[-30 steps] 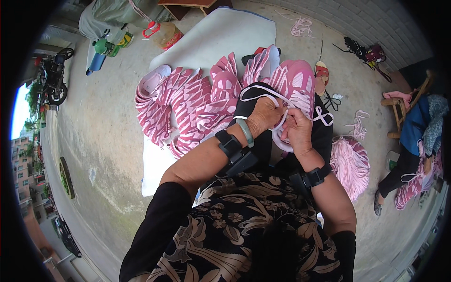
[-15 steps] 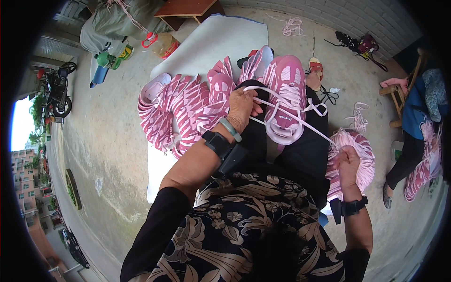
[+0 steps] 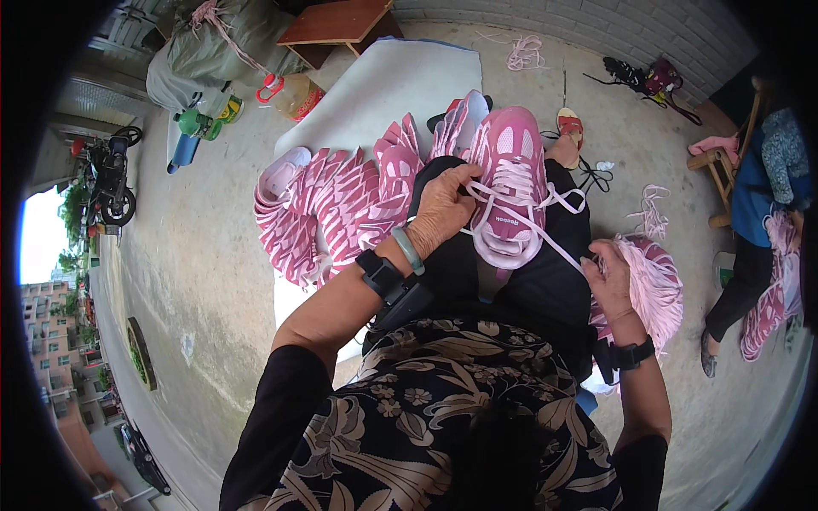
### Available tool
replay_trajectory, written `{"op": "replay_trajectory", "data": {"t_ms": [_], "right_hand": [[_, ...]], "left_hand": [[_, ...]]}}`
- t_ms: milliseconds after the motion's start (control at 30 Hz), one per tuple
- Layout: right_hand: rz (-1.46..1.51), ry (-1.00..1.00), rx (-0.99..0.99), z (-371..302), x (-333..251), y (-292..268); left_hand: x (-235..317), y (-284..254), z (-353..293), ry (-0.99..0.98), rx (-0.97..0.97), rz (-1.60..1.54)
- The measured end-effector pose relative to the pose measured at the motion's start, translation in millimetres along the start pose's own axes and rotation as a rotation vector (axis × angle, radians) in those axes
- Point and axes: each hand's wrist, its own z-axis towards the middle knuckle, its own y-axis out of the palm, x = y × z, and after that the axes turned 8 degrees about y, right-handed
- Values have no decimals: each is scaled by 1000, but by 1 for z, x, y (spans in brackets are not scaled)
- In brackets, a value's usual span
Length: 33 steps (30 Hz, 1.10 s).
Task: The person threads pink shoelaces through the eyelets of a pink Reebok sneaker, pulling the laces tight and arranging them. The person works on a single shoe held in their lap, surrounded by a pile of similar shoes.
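A pink sneaker rests on my dark-trousered lap, toe pointing away, with pale pink laces threaded across its tongue. At its left side my left hand is closed, thumb and fingers pinching the shoelace by the eyelets. A lace loop stands out at the shoe's right. From the collar a taut shoelace runs down to my right hand, whose fingertips are closed on it beside my right knee. Just beyond that hand lies a bundle of pale pink laces over pink shoe pieces.
Rows of stacked pink shoe uppers lie left of my knees on a white sheet. Bottles and a brown wooden stool stand beyond. A person in blue sits at the right. Loose laces lie on the concrete.
My left hand has come down against the shoe's left side, drawing in the lace it held raised. My right hand has shifted up and slightly left, nearer the shoe.
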Motion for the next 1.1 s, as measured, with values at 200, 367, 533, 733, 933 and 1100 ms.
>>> {"op": "replay_trajectory", "data": {"t_ms": [200, 367, 533, 733, 933, 1100], "right_hand": [[85, -115, -170, 34, -51, 42], [90, -44, -206, 32, -47, 36], [184, 27, -206, 29, -42, 34], [208, -42, -186, 29, -50, 32], [307, -107, -148, 16, -43, 20], [287, 49, -326, 14, -35, 13]], "left_hand": [[8, -13, 11, 80, -187, 159], [22, -28, 16, -32, -365, -55], [32, -23, 20, 158, -382, -44], [29, 1, 17, 141, 31, 404], [16, -1, -5, 96, 71, 545], [47, 2, -4, 512, 149, 477]]}}
